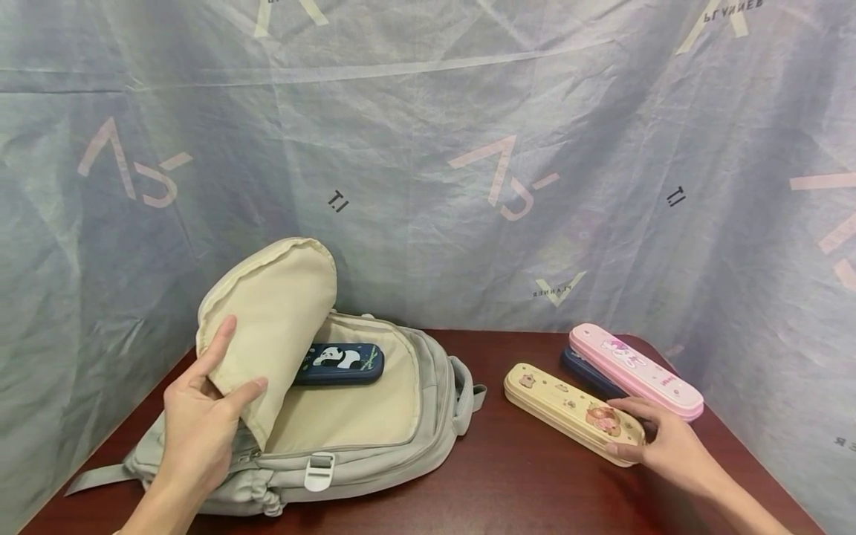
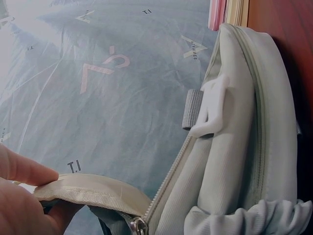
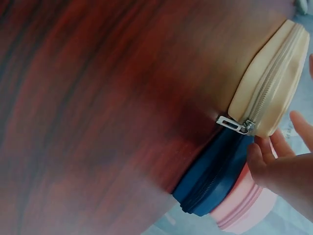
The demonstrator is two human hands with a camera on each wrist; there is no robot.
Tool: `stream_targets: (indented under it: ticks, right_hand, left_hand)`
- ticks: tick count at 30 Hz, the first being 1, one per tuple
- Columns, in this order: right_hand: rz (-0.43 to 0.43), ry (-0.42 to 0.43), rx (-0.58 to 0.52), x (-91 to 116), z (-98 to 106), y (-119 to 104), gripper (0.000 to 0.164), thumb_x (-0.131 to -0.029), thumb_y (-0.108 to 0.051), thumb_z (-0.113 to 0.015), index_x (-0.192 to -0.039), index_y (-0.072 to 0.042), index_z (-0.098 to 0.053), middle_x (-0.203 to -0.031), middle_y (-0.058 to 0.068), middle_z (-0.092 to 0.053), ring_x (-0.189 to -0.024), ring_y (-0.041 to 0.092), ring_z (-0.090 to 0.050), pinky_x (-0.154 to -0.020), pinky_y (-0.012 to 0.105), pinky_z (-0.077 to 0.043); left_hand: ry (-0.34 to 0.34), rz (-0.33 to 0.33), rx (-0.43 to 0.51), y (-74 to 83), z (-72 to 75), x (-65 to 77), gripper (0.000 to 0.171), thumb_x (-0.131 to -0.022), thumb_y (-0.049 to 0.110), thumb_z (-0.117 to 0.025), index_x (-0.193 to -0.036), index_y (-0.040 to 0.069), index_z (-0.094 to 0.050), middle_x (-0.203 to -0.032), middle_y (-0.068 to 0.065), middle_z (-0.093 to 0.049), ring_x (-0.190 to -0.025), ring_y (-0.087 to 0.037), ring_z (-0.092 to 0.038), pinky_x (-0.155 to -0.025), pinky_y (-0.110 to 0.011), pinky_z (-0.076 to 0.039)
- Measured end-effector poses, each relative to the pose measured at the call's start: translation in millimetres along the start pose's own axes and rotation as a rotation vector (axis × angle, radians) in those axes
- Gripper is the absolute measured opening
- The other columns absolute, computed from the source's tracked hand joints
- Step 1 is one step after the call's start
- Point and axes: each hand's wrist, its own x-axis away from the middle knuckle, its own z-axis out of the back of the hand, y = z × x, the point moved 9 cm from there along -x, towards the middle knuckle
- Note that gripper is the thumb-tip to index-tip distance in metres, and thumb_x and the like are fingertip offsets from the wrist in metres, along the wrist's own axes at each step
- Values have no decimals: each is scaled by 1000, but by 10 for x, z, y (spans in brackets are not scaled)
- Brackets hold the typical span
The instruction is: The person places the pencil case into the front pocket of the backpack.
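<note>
My left hand [image 1: 200, 416] grips the cream-lined flap [image 1: 267, 327] of a grey-green backpack [image 1: 394, 468] and lifts it up. In the left wrist view the flap edge [image 2: 93, 190] lies between its thumb and fingers. Inside the backpack, a navy pencil case with a panda [image 1: 341, 364] is partly hidden by the flap. My right hand [image 1: 669, 446] spans the near right end of a yellow pencil case with bears [image 1: 562, 405]. In the right wrist view, gaps show between raised digits and this case [image 3: 274, 73], which lies on the table.
A pink pencil case [image 1: 631, 368] lies partly over another navy pencil case [image 1: 591, 375], beside the yellow one. All are on the dark red-brown table [image 1: 495, 475]. A grey printed cloth [image 1: 414, 186] hangs behind. A backpack strap [image 1: 100, 479] trails out at the left.
</note>
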Motion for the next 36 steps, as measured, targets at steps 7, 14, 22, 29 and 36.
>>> stream_targets:
  ticks: [7,14,22,29,36]
  right_hand:
    - [-6,-38,-29,-29,-34,54,72,-74,-18,-96,-136,3,-67,-129,22,-67,-96,7,-63,-77,20,-52]
    - [11,-32,48,-41,-23,68,69,-71,-23,-97,-132,-2,-72,-125,15,-70,-106,9,-58,-83,19,-47]
    - [-13,-45,51,-42,-49,103,70,-71,-24,-98,-133,-3,-72,-124,15,-71,-104,12,-59,-83,19,-46]
    - [-4,-79,-38,-61,-87,59,68,-74,-21,-97,-134,-1,-71,-123,14,-71,-100,8,-60,-81,18,-49]
    - [-31,-181,-195,-35,-163,111,74,-81,-10,-90,-144,10,-57,-119,17,-69,-95,7,-61,-77,19,-51]
  left_hand:
    - [8,24,-13,-28,12,-6,94,-84,-30,-65,-158,26,-50,-169,-11,-30,-141,-18,-46,-91,-14,-54]
    - [5,28,-13,-35,3,-5,95,-83,-29,-66,-158,26,-50,-170,-10,-30,-140,-17,-46,-91,-14,-54]
    - [-5,18,-8,-26,-9,-5,95,-83,-30,-65,-159,25,-50,-170,-11,-30,-141,-17,-46,-91,-15,-54]
    - [10,24,-16,-37,18,-6,95,-84,-29,-66,-158,27,-50,-169,-11,-30,-140,-17,-47,-90,-14,-54]
    - [9,12,-14,-24,18,-9,94,-83,-30,-66,-158,25,-51,-169,-13,-30,-139,-17,-48,-89,-15,-55]
